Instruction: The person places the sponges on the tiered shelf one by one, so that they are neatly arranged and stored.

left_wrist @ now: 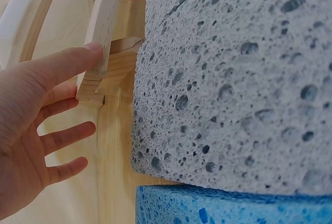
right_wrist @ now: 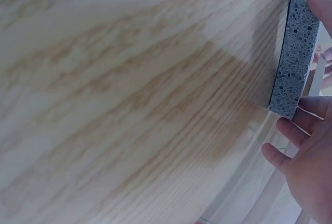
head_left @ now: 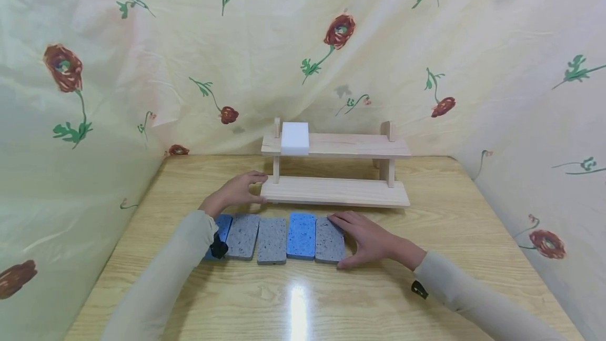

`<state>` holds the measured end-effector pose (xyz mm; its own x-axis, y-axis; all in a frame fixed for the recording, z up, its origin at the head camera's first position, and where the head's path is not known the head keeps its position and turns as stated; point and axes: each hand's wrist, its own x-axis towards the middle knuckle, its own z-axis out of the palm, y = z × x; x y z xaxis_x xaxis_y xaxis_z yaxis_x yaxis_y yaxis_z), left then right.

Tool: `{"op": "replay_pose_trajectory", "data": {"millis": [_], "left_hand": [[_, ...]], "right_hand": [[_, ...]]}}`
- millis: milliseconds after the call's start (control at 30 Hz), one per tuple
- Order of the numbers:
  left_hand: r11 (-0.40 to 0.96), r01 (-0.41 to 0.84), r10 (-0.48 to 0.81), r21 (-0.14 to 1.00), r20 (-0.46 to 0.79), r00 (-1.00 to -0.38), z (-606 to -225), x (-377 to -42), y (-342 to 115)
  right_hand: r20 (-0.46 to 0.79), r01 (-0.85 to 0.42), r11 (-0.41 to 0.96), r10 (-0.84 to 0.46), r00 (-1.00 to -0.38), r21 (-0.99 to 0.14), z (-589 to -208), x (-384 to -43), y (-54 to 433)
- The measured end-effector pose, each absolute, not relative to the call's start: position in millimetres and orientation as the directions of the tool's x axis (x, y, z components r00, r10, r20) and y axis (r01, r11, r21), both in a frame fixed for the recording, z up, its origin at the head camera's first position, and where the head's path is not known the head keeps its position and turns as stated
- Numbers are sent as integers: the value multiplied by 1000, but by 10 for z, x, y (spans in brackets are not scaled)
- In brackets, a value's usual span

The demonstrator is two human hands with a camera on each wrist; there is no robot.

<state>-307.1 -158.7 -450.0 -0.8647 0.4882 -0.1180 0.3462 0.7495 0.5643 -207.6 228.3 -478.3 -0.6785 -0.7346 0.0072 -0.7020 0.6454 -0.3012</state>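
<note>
My left hand point(head_left: 239, 191) is at the left end of a two-tier wooden shelf point(head_left: 331, 192). Its thumb and index finger pinch the end of the lower board, while the other fingers spread away in the left wrist view. My right hand point(head_left: 366, 238) holds the rightmost grey sponge point(head_left: 327, 241) by its far and near edges; that sponge lies on the table. Left of it come a blue sponge point(head_left: 301, 236), a grey sponge point(head_left: 272, 241) and another grey sponge point(head_left: 243, 237). A second blue sponge point(head_left: 223, 225) is partly hidden under my left wrist.
A white rectangular block point(head_left: 294, 138) sits on the left part of the upper board. The wood-grain table point(head_left: 379, 309) has flower-patterned cloth point(head_left: 265, 57) hanging behind it and at both sides. Black straps show at both wrists.
</note>
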Motion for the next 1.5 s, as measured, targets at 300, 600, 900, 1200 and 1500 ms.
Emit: {"op": "replay_pose_trajectory", "data": {"millis": [300, 600, 900, 1200, 1500], "left_hand": [[749, 340, 484, 569, -120, -867, -4479, -3057, -1581], [756, 353, 488, 551, -116, -865, -4488, -3058, -1576], [759, 356, 492, 545, -122, -862, -4504, -3067, -1574], [757, 345, 486, 555, -125, -865, -4504, -3069, -1569], [755, 349, 488, 556, -119, -865, -4487, -3060, -1561]], "right_hand": [[11, -703, 641, -737, -676, -309, -4756, -2074, 2271], [0, -689, 654, -725, -689, -313, -4693, -2057, 2282], [-4, -693, 657, -726, -687, -298, -4651, -2050, 2297], [15, -705, 653, -731, -682, -277, -4637, -2062, 2308], [7, -705, 653, -732, -681, -278, -4530, -2054, 2322]]}}
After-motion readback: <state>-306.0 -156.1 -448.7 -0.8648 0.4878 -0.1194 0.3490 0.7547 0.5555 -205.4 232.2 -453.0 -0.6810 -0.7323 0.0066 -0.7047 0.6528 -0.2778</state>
